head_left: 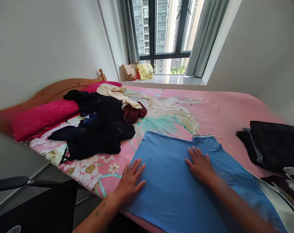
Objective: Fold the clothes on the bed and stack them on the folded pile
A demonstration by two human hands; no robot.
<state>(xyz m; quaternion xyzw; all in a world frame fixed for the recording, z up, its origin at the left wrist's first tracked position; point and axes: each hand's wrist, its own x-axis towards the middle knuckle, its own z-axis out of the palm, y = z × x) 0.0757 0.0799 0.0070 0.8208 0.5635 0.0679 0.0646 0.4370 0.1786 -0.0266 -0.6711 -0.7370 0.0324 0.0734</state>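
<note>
A blue shirt lies spread across the near part of the bed, its hem side to the left and a white-edged sleeve at its far edge. My left hand rests with fingers apart on the shirt's left edge. On the upper middle of the cloth lies my right hand, flat and with fingers spread. Neither hand grips anything. The shirt's right end runs under my right forearm, where a pale panel with a dark edge shows; part of it is hidden.
Rumpled black clothes, a cream garment and a red plaid cloth lie on the bed's left. Folded dark clothes are stacked at the right. A black chair stands at the lower left, pink pillows by the headboard.
</note>
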